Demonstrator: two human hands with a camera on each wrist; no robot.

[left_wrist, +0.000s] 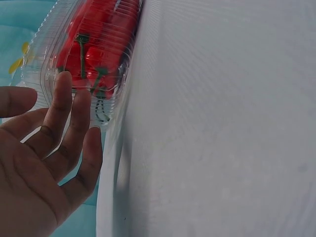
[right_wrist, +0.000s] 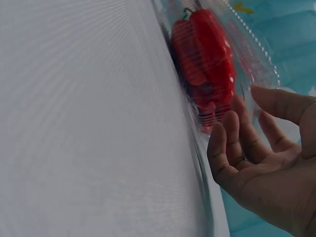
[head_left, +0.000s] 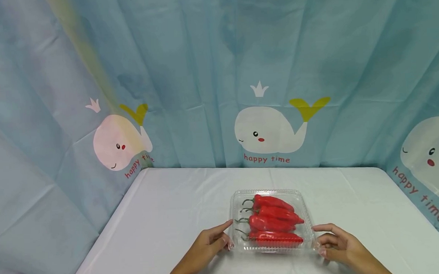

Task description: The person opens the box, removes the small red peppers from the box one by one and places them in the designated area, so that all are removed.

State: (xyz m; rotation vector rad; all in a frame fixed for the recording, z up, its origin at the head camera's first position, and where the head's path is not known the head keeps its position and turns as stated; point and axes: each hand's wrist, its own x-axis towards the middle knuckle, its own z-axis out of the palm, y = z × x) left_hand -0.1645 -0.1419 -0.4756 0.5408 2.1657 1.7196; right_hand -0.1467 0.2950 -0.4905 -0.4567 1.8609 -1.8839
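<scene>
A clear plastic clamshell box (head_left: pixel 237 201) lies closed on the table, with several red peppers (head_left: pixel 272 223) side by side inside. Their green stems (left_wrist: pixel 82 59) point toward my left hand (head_left: pixel 206 248). That hand is at the box's left side, index fingertip right at the wall, other fingers loosely bent. At the opposite side, near the front right corner, my right hand (head_left: pixel 338 246) has its fingertips close against the plastic. In the right wrist view its thumb (right_wrist: pixel 276 101) stands apart from the softly bent fingers, and neither hand wraps round the box.
A white cloth (head_left: pixel 164 213) covers the table under the box. Light blue curtains (head_left: pixel 202 72) with whale prints hang behind the table and along both its sides, close to its edges.
</scene>
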